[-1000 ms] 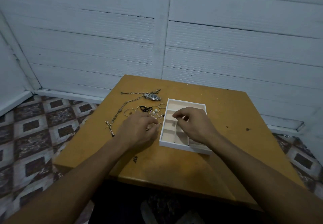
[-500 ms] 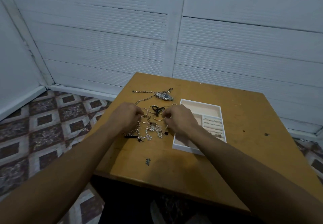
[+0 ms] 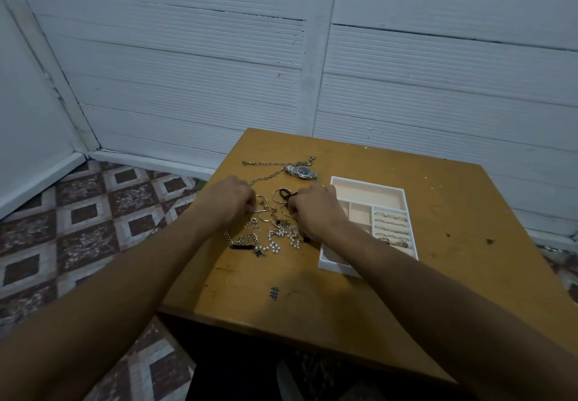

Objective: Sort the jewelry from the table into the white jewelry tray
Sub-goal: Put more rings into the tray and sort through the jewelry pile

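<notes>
Jewelry heap (image 3: pixel 275 232), tangled gold hoops, pearls, chains: on brown wooden surface (image 3: pixel 453 244), just left of white compartmented tray (image 3: pixel 369 198). Left hand (image 3: pixel 233 199), right hand (image 3: pixel 312 210): fingers curled into heap (what each pinches, cannot tell). Advised: tease one piece free before lifting.

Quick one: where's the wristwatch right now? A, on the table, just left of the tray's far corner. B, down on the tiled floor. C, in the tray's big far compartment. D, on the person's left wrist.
A: the wristwatch lies flat on the table, outside the white jewelry tray and beside its far left corner.
</notes>
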`<act>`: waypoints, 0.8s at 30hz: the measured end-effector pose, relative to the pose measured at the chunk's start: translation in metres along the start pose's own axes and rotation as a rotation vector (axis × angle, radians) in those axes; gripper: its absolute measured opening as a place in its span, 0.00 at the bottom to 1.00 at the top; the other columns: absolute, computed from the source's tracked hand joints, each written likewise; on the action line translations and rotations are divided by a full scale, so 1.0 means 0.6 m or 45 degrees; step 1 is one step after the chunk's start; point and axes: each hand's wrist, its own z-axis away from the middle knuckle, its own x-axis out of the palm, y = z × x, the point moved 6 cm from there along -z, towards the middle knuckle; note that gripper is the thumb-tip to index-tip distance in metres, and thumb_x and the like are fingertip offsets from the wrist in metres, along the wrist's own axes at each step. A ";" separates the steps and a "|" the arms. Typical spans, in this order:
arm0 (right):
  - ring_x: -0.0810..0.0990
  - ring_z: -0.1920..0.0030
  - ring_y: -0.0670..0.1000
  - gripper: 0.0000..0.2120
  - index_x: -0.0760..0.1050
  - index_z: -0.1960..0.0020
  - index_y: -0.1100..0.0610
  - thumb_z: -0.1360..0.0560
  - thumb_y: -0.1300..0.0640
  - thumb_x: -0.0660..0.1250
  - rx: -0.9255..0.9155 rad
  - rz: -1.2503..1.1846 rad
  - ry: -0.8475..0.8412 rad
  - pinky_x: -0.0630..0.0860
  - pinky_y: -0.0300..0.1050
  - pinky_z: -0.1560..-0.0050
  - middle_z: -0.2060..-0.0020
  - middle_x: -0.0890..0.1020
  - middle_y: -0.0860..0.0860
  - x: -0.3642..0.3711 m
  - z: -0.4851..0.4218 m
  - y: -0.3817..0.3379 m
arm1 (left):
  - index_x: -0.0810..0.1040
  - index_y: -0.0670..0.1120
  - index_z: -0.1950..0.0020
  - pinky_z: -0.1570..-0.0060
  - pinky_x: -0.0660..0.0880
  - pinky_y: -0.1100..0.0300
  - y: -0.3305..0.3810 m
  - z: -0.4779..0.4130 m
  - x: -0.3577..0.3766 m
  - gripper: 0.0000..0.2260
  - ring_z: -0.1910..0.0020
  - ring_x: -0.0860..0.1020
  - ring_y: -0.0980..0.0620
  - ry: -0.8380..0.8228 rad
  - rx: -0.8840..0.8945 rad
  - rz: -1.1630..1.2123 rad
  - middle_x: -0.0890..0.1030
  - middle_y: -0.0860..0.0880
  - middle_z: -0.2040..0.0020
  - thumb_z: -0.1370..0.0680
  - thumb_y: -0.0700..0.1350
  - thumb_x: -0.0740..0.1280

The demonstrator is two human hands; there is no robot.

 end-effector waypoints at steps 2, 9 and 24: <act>0.70 0.39 0.55 0.11 0.77 0.42 0.52 0.22 0.58 0.61 -0.042 0.083 -0.034 0.63 0.54 0.39 0.44 0.78 0.51 0.002 -0.002 -0.005 | 0.78 0.48 0.46 0.47 0.71 0.58 0.002 -0.002 0.004 0.07 0.47 0.71 0.52 -0.021 0.052 -0.073 0.77 0.50 0.48 0.21 0.48 0.64; 0.69 0.37 0.57 0.15 0.72 0.36 0.57 0.22 0.56 0.61 -0.148 0.274 -0.122 0.62 0.59 0.36 0.40 0.75 0.55 0.009 -0.006 -0.013 | 0.71 0.47 0.43 0.49 0.64 0.61 0.015 0.003 0.014 0.08 0.52 0.64 0.54 -0.036 0.127 -0.199 0.73 0.49 0.47 0.21 0.46 0.61; 0.63 0.51 0.50 0.06 0.64 0.49 0.55 0.19 0.54 0.50 -0.173 -0.205 -0.159 0.59 0.55 0.39 0.55 0.73 0.53 0.006 0.016 -0.007 | 0.72 0.47 0.41 0.49 0.67 0.61 0.013 0.012 0.022 0.10 0.50 0.68 0.54 0.055 0.203 -0.015 0.75 0.48 0.45 0.22 0.44 0.64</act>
